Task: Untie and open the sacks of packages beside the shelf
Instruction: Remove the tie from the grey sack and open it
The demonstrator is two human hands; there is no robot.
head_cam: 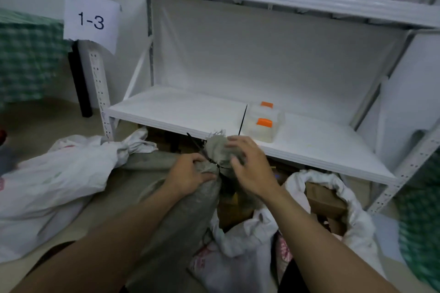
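Observation:
A grey woven sack point(181, 216) stands in front of me, its neck bunched and bound with a black tie point(213, 162). My left hand point(190, 173) grips the sack just below the tie. My right hand point(247, 164) is on the bunched grey top above the tie, fingers curled around the fabric. A white sack point(47, 188) lies at the left with its neck still knotted. Another white sack point(342, 200) at the right stands open, with brown cardboard packages showing inside. A crumpled white sack point(238, 250) lies in front, between my arms.
The white metal shelf point(190, 112) is right behind the sacks; its low board holds a clear container with orange caps point(264, 123) and a black cable tie point(242, 119). A paper label "1-3" point(91, 21) hangs on the left post. Green checked cloth point(26, 54) is at the left.

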